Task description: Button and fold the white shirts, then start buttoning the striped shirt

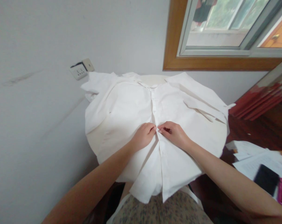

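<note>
A white shirt (122, 105) lies spread face up over a small round table (152, 79), its collar toward the wall and its hem hanging off the near edge. My left hand (143, 136) pinches the left front edge at the middle of the placket. My right hand (174, 133) pinches the right front edge, fingertips meeting those of the left hand. Both hands are closed on the fabric. Above them the shirt front is joined; below them the two front panels fall apart.
A wall socket (81, 69) sits on the grey wall behind the table. A wood-framed window (224, 34) is at upper right. To the right, papers (250, 155), a dark phone (266, 179) and red cloth (259, 99) lie on a dark surface.
</note>
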A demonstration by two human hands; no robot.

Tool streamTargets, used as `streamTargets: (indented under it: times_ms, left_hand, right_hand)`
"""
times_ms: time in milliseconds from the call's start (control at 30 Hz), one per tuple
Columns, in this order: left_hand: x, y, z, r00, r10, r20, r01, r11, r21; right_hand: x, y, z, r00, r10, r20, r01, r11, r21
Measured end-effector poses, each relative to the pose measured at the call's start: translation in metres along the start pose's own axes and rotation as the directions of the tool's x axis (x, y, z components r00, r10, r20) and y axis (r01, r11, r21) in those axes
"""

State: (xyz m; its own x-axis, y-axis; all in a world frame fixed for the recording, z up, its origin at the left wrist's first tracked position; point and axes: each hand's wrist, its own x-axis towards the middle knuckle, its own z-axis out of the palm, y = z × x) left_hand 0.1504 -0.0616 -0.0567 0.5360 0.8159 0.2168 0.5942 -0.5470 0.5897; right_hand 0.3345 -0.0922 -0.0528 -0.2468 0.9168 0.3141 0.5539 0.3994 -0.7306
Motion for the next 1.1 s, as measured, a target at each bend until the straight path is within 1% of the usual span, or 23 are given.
streamTargets:
  times_ms: [100, 333, 533, 667, 800, 967, 1100]
  left_hand:
    - [0.000, 0.002, 0.000, 1.000, -0.003, -0.003, 0.003, 1.000, 0.002]
    - [-0.002, 0.010, -0.003, 0.999, -0.046, -0.026, 0.048, 0.996, 0.081]
    - [-0.003, 0.011, -0.002, 0.999, -0.019, -0.030, 0.023, 0.991, 0.135]
    - [-0.003, 0.011, -0.003, 0.999, -0.028, -0.021, 0.031, 0.990, 0.134]
    - [-0.004, 0.013, -0.004, 0.998, -0.047, -0.032, 0.051, 0.990, 0.128]
    - [-0.003, 0.013, -0.005, 0.998, -0.049, -0.040, 0.053, 0.994, 0.100]
    - [-0.003, 0.012, -0.005, 0.997, -0.079, -0.025, 0.080, 0.995, 0.057]
  right_hand:
    - [-0.001, 0.000, 0.002, 0.999, -0.037, -0.009, 0.037, 0.999, -0.036]
    - [-0.002, 0.002, 0.004, 0.999, -0.048, -0.014, 0.047, 0.997, -0.061]
    - [-0.001, 0.000, 0.003, 0.999, -0.034, -0.013, 0.033, 0.995, -0.090]
    - [-0.001, -0.003, 0.000, 1.000, -0.022, 0.010, 0.022, 0.996, -0.090]
    - [0.000, -0.006, -0.004, 0.999, -0.037, 0.036, 0.040, 0.996, -0.084]
    - [-0.001, -0.008, -0.006, 0.999, -0.049, 0.021, 0.051, 0.995, -0.091]
    - [-0.001, -0.006, -0.004, 0.998, -0.068, 0.011, 0.069, 0.990, -0.124]
